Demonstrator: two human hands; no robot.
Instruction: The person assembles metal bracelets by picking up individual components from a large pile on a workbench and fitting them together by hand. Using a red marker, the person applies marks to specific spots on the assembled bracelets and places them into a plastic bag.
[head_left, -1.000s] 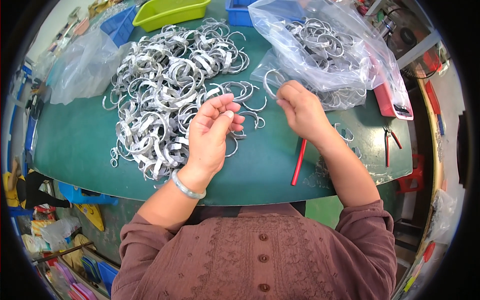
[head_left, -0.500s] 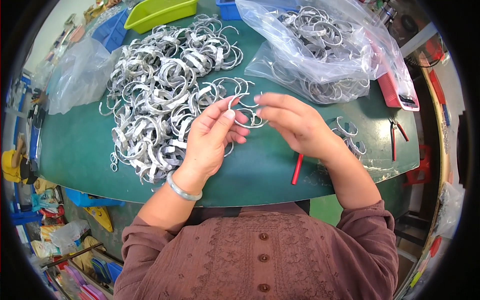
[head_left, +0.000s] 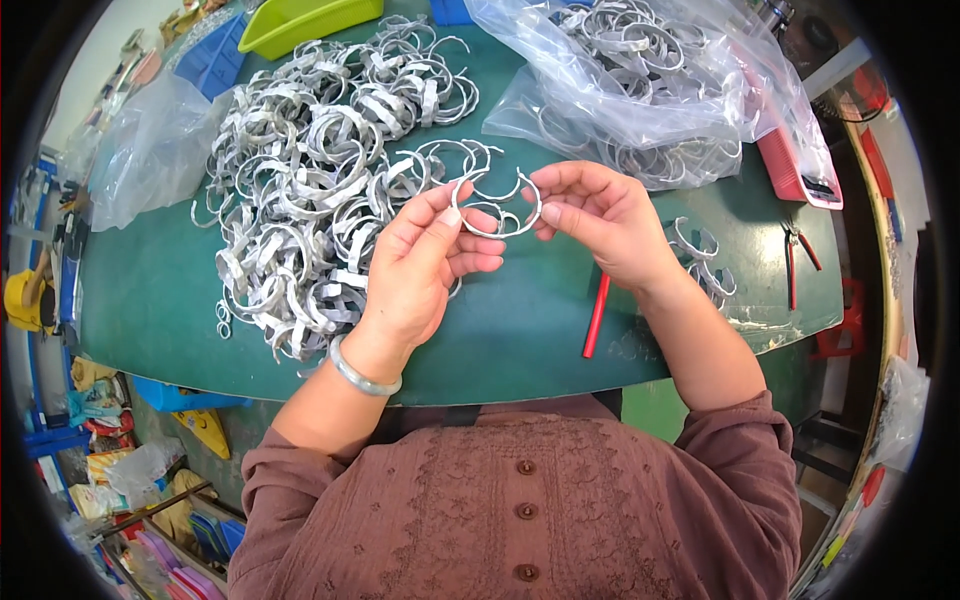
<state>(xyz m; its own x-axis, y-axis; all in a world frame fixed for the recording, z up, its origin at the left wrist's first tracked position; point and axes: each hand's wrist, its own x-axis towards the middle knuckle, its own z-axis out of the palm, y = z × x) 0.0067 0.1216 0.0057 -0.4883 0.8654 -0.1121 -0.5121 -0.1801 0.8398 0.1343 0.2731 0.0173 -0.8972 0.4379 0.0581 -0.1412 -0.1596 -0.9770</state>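
Observation:
An open silvery cuff bracelet (head_left: 486, 236) is held up over the table between both hands. My left hand (head_left: 425, 245) pinches its left side between thumb and fingers, and my right hand (head_left: 595, 215) grips its right side. The gap in the ring faces away from me. Beyond and beneath it, a few more cuffs lie on the green table at the edge of a big pile of the same silvery cuffs (head_left: 310, 180). Below my right hand rests a red handle (head_left: 596, 318); its far end is hidden under that hand.
Clear plastic bags of cuffs (head_left: 650, 110) lie at the back right, beside a pink basket (head_left: 790, 175). Red-handled pliers (head_left: 793, 262) and several loose cuffs (head_left: 700, 255) lie right. A lime-green bin (head_left: 300, 22) and blue bin (head_left: 212, 58) stand at the back left, near an empty-looking bag (head_left: 150, 150).
My right hand, apart from the cuff with fingers outstretched before, has closed on its right side. The left hand keeps its hold. The whole view has shifted slightly.

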